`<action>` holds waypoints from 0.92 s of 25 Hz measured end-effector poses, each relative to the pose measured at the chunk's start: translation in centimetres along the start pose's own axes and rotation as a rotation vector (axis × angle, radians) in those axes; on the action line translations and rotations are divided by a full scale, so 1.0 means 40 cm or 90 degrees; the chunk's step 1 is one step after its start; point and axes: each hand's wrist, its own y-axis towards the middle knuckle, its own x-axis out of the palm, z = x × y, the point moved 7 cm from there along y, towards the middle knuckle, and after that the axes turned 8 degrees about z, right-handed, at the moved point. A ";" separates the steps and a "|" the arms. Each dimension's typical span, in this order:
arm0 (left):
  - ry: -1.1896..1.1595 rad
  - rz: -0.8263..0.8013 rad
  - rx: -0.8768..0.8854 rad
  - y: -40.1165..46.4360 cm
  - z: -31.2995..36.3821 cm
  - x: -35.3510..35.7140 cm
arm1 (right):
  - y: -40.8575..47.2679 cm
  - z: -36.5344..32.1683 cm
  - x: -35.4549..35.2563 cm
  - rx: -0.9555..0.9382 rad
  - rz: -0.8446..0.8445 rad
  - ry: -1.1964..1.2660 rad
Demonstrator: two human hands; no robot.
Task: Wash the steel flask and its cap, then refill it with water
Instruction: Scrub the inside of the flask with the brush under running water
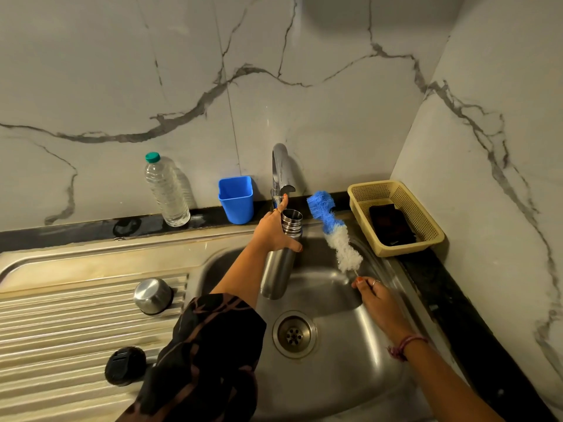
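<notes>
My left hand (272, 229) grips the neck of the steel flask (278, 269), which stands open and upright over the sink basin (344, 354), its mouth just under the tap spout. One finger of that hand touches the steel tap (281, 170). My right hand (376, 295) holds the thin wire handle of a blue and white bottle brush (333, 231), whose bristles point up and away, to the right of the flask. The steel cap (153, 295) lies on the ribbed drainboard (61, 324). A black inner lid (125, 365) lies nearer to me on the same board.
A clear plastic bottle (166, 190) with a green cap and a blue plastic cup (236, 198) stand on the dark ledge behind the sink. At the right a beige basket (396, 217) holds a dark scrubber. Marble walls close the back and right. The drain (294, 333) sits mid-basin.
</notes>
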 end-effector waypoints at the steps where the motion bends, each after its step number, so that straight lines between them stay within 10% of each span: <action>1: 0.001 -0.003 -0.001 -0.001 -0.002 0.003 | 0.002 0.003 0.000 0.004 -0.001 -0.002; 23: -0.037 0.047 -0.053 -0.011 0.013 0.029 | -0.011 0.039 -0.007 -0.004 -0.009 -0.035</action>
